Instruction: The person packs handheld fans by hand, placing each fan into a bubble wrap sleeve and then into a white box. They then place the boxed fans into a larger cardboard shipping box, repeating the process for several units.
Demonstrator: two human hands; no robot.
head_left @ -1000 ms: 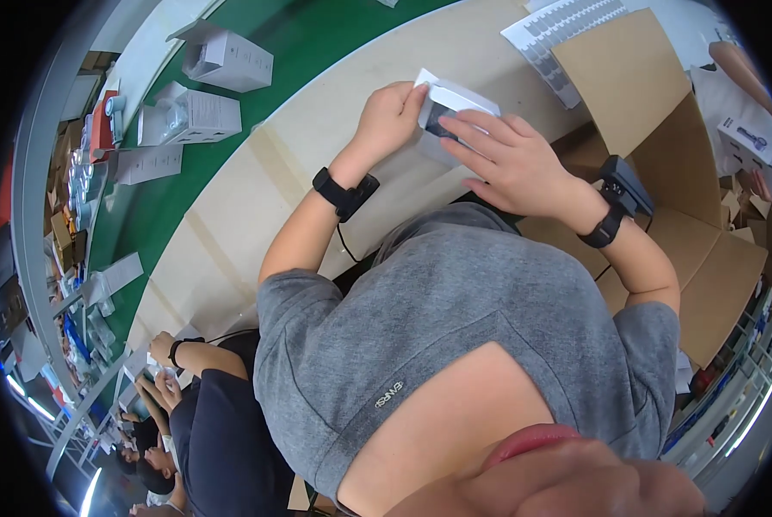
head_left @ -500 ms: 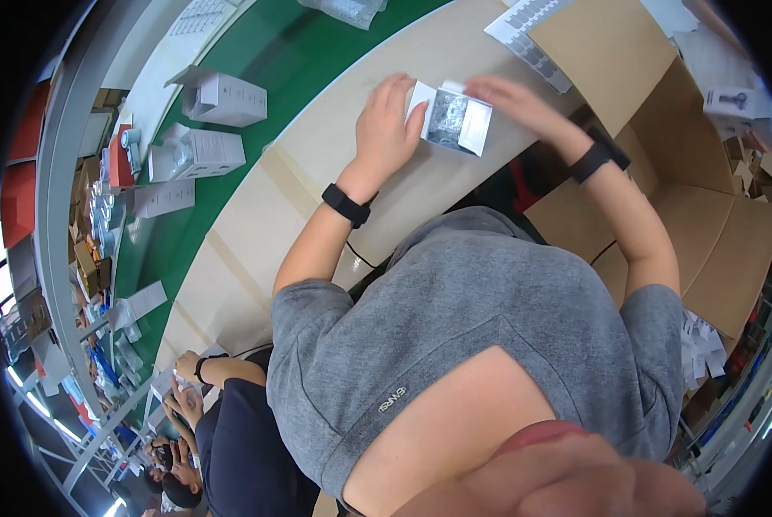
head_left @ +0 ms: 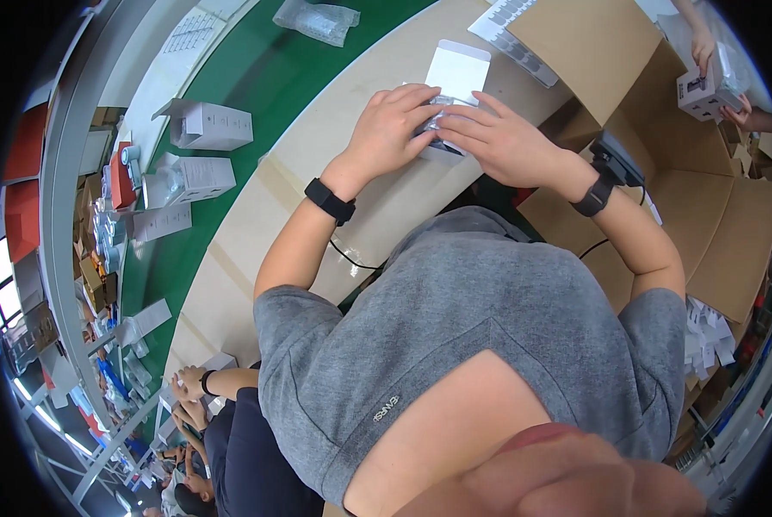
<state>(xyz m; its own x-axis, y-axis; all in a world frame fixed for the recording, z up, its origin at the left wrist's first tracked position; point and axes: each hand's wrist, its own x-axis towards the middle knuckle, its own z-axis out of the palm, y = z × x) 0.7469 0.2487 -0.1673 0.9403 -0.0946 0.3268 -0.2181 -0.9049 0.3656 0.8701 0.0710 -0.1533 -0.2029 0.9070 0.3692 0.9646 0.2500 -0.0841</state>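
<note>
On the pale counter (head_left: pixel 394 65), ahead of the person's body, stands a white box (head_left: pixel 457 79) with its far flap raised. Glossy clear wrapping (head_left: pixel 444 101) shows in its mouth; whatever it covers is hidden by the hands. The left hand (head_left: pixel 394 127) lies over the box's left side, fingers slightly bent and a little apart. From the other side the right hand (head_left: pixel 508 145) reaches across the mouth, fingers long and loosely spread, their tips close to the left hand's. Whether either hand grips or merely rests there, I cannot tell.

On the green strip (head_left: pixel 265 95) are an upper box (head_left: pixel 222 126), flap open, a middle box (head_left: pixel 209 178) with clear plastic bulging from its end, and a lower box (head_left: pixel 164 222). A clear packet (head_left: pixel 319 21) lies farther along. To the right gapes a brown carton (head_left: pixel 704 237), near some white scraps (head_left: pixel 709 339). Beyond it, a co-worker's hands (head_left: pixel 703 50) hold a printed box (head_left: pixel 700 97).

That one bears a dark picture; the upper and middle boxes carry print too small to read. The grey shirt (head_left: pixel 480 267) has a small lettered tag (head_left: pixel 386 408).
</note>
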